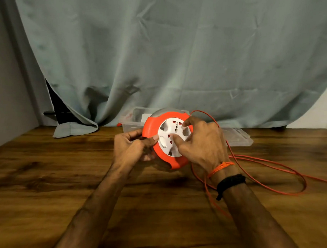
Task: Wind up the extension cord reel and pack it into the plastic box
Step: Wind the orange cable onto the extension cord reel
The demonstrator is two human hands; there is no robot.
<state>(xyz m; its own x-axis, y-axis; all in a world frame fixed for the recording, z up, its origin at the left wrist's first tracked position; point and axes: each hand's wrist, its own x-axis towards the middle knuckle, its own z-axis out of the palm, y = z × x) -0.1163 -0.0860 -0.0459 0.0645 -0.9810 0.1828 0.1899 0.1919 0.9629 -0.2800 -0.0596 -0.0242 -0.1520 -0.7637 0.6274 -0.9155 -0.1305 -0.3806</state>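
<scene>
An orange extension cord reel (151, 127) with a white socket face is held tilted above the wooden table (64, 176). My left hand (134, 147) grips its left rim, thumb on the orange edge. My right hand (201, 142) lies on the white face, with the thumb and a finger curled into its recesses. The orange cord (268, 164) runs from the reel's top right, behind my right hand, and lies in loose loops on the table to the right. Behind the reel stands the clear plastic box (130, 122), partly hidden by it.
The box's clear lid (238, 137) lies flat to the right of the box. A grey-green curtain (161, 58) hangs along the table's back edge, one fold resting on the table at the left. The cord runs off the right edge of view.
</scene>
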